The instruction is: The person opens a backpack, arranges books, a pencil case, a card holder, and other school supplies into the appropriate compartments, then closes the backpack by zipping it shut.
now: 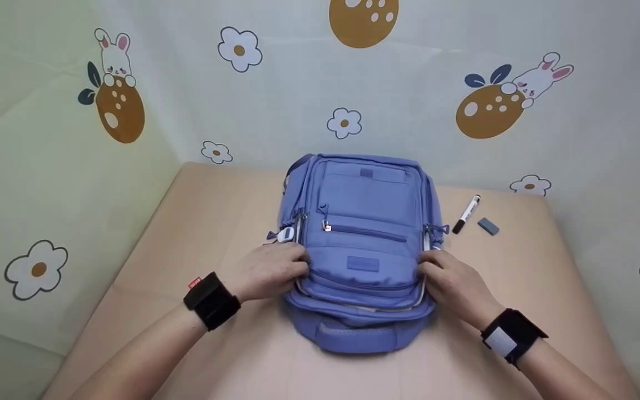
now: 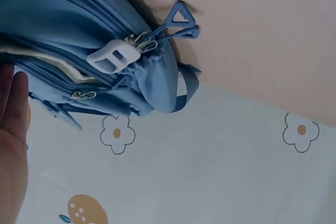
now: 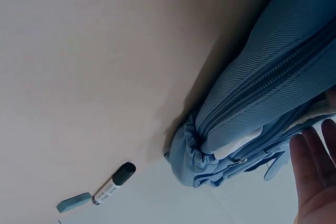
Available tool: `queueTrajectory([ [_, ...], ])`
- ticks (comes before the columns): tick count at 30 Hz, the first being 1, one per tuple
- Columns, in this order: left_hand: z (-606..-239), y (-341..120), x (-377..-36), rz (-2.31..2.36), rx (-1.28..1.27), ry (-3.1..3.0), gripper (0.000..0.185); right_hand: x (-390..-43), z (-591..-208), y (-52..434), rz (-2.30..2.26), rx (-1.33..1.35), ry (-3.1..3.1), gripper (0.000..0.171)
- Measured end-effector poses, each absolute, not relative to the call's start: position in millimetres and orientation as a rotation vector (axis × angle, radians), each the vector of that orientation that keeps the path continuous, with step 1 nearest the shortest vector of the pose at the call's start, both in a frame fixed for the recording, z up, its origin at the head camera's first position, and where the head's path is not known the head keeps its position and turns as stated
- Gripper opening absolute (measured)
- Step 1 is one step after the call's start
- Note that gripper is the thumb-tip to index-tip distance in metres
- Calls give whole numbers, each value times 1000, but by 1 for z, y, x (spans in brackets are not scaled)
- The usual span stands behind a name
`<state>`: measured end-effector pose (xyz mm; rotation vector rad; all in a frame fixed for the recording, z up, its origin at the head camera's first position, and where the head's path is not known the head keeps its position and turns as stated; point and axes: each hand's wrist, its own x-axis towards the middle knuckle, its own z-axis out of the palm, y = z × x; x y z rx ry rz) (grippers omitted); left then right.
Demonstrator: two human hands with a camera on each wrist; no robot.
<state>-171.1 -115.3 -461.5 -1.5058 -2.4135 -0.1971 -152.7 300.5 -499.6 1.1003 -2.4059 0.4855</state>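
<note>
On the bench (image 1: 220, 222), two hands at a blue backpack (image 1: 367, 197)

Both sides of the backpack are held, left hand (image 1: 269, 271) and right hand (image 1: 459, 284). Their fingers are bent and seem to pinch its open front edges, maybe to keep it steady. The hands hide part of those edges. Right of the backpack lie a marker (image 1: 466, 214) and a small block (image 1: 488, 226), out of the way. Behind it hangs a bunny cloth (image 1: 286, 111).

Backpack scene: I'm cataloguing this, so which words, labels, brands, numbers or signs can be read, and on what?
None can be read.
Marker: barrel print too blurred.
Red tag on left wristband: lettering too small.
Patch on backpack: any text too faint.
</note>
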Motion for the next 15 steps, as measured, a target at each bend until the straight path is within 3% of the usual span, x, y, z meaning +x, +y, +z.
queueTrajectory([
  [5,-435,-101,-166,-207,-1486,-2528,3,-151,-500,301,495,1089,-2457,20],
  [10,-410,-56,-164,-189,-1554,-2607,22,-150,-498,304,466,1078,-2505,26],
  [15,-407,-2,-160,-10,-1645,-2744,49,-152,-497,305,582,1048,-2512,27],
])
